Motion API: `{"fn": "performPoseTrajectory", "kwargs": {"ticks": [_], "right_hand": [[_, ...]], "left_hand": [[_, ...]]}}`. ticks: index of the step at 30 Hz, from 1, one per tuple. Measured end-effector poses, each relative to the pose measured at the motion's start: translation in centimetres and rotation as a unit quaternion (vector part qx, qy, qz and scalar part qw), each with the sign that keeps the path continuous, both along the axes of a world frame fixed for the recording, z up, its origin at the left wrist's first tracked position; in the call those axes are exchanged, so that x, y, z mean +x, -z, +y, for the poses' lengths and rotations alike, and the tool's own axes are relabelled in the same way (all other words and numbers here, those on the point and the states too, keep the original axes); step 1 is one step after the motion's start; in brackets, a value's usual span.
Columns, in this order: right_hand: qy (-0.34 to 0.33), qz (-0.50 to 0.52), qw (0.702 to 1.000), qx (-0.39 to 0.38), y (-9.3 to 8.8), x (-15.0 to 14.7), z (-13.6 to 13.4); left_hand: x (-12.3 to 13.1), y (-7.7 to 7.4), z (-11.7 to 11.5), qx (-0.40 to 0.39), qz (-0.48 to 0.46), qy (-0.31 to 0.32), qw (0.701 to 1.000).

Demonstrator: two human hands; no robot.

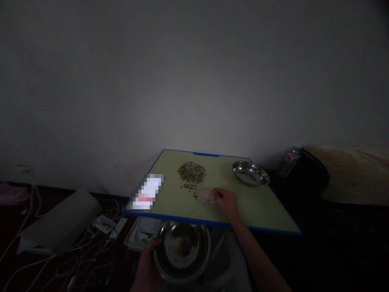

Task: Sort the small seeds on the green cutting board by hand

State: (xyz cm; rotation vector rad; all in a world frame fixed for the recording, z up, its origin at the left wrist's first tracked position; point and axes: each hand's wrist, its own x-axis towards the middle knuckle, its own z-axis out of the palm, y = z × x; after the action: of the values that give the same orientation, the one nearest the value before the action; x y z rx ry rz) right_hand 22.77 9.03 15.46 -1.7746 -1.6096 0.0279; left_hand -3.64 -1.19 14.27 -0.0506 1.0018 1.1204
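My left hand grips the rim of a steel bowl held below the near edge of a green board with a blue border. My right hand rests on the board with its fingers closed on a small pale card or paper. Just beyond the card lies a pile of small dark seeds, with a few stray seeds trailing toward the card. The scene is very dim.
A shallow steel plate sits at the board's far right. A blurred white packet lies at its left edge. Cables and a power strip litter the floor on the left. A plastic bottle and a dark bag stand right.
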Motion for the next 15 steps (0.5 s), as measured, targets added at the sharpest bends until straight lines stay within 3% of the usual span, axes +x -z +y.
{"fn": "performPoseTrajectory", "kwargs": {"ticks": [6,11,15], "right_hand": [[-0.011,0.036,0.999,0.010,-0.16,0.00,-0.14],[-0.062,0.064,0.996,0.032,-0.06,-0.11,-0.40],[-0.045,0.038,0.998,0.030,0.09,-0.24,-0.45]], "left_hand": [[0.10,0.06,-0.08,-0.003,0.039,0.006,0.999],[-0.09,0.33,-0.11,-0.010,0.023,0.013,1.000],[-0.07,0.24,-0.09,-0.003,0.017,-0.005,1.000]]}}
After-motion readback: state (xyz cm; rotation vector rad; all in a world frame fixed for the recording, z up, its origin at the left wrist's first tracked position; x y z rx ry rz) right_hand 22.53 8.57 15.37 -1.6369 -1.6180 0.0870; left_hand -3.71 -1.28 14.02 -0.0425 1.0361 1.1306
